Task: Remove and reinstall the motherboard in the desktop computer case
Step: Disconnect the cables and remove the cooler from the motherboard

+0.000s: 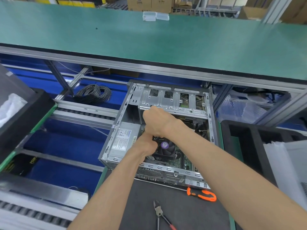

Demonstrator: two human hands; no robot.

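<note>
We see an open desktop case (211, 130) lying on its side on a dark mat (182, 211) on the worktop, inner side up. The motherboard (182, 161) sits inside the case, toward its near end, with the CPU fan (165, 147) with a purple sticker on top. The silver power supply (123, 140) fills the left side of the case; the drive cage (172, 101) sits at the far end.

Both hands reach into the case. Right hand (157, 123) is curled in a fist-like grip above the area between the power supply and fan; we cannot tell what it holds, fingers hidden. Left hand (147, 143) is lower, just beside the fan's left edge, fingers tucked under the right wrist; its grip we cannot tell either.

On the mat near us: an orange-handled tool (202, 195) just beside the case's near edge, and cutters (159, 211) with red handles closer in. A coil of black cable (94, 94) lies on the blue lower shelf to the left. Small clear boxes (155, 15) sit on the far green worktop (149, 40).
</note>
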